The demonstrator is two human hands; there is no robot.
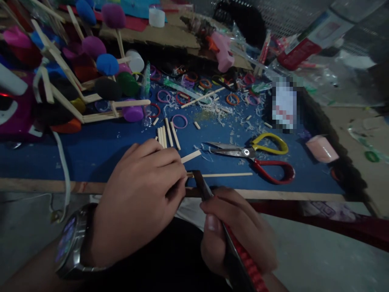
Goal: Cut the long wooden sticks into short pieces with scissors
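My left hand (148,174), with a metal watch (80,239) at the wrist, is closed around one end of a thin wooden stick (227,175) close to the table's front edge. In my right hand (234,231) is a utility knife (240,259) with a red ribbed grip. Its blade (199,182) lies across the stick just beside my left fingers. Several short cut stick pieces (165,134) lie beyond my left knuckles, and a flat wooden piece (191,156) sticks out beside them. Scissors (246,152) with one yellow and one red handle lie spread to the right.
At the left stands a wooden stick frame with coloured caps (133,113) and balls. Rubber bands (180,121) and shavings litter the blue tabletop (121,138). A pink glue gun (223,52), a plastic bottle (316,36) and a pale pink block (322,149) are farther off. A white cord (62,170) hangs left.
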